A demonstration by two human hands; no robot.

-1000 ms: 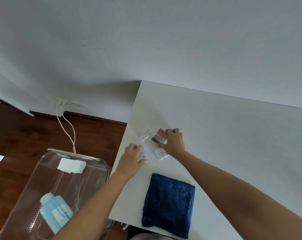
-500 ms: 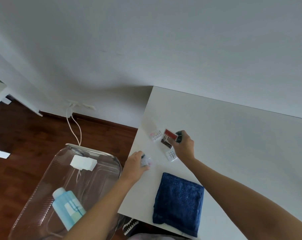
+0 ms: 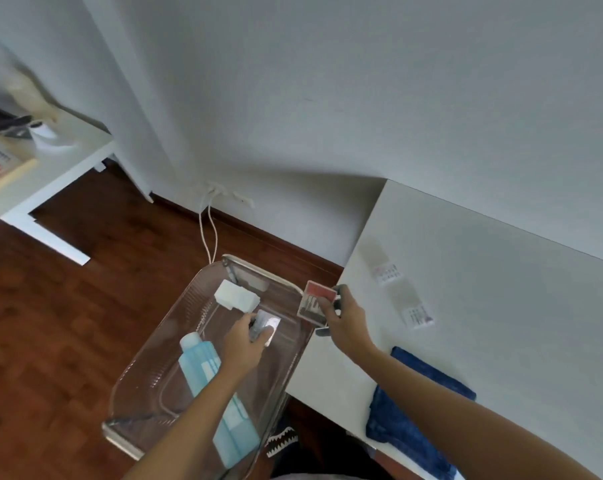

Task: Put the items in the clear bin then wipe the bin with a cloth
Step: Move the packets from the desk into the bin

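White counter [image 3: 483, 289] against a grey wall, dark wood floor beside it; the clear bin [image 3: 147, 372] sits lower, off the counter's left edge, and serves as landmark.

Nearest: blue cloth [image 3: 414, 420], folded, on the counter's near edge, well right of the bin. Inside the bin, a pale blue bottle [image 3: 203, 368] lies on its side along the near half, partly under the left forearm. Left hand [image 3: 244, 344] is over the bin's middle, grip pinched on a small clear packet [image 3: 267, 323]. White box [image 3: 236, 296] lies in the bin's far end. Right hand [image 3: 345, 323] is at the bin's right rim, above the counter's corner, grip closed on a red-topped packet [image 3: 315, 301] plus something dark I cannot make out. Two small packets [image 3: 386, 273] [image 3: 419, 315] lie flat on the counter, right of the bin, apart from each other. Beyond the bin, white cables [image 3: 208, 230] run up to a wall socket.
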